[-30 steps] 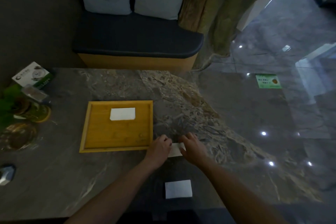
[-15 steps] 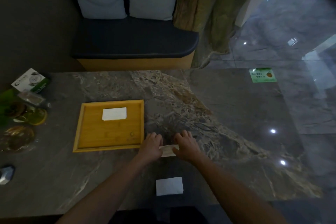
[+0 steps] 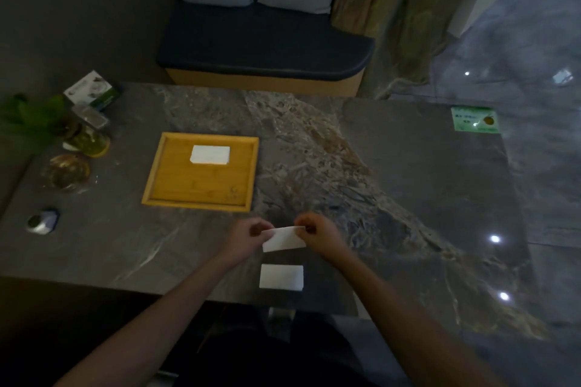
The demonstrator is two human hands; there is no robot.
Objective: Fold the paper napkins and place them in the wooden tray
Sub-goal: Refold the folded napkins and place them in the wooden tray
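Note:
My left hand (image 3: 248, 237) and my right hand (image 3: 319, 234) each pinch one end of a white folded napkin (image 3: 284, 239), holding it tilted just above the marble table. A second white napkin (image 3: 281, 276) lies flat on the table right below it, near the front edge. The wooden tray (image 3: 163, 166) sits up and to the left of my hands, with one folded napkin in the tray (image 3: 210, 154) near its far side.
On the table's left stand a green plant (image 3: 28, 116), a small box (image 3: 91, 92), glass jars (image 3: 89, 138), a glass dish (image 3: 66, 171) and a small metal object (image 3: 42, 221). A green card (image 3: 474, 119) lies far right. A cushioned bench (image 3: 264, 50) stands behind the table.
Both hands were pressing the napkin flat on the table; now they have lifted it, gripping its two ends. The camera view has shifted.

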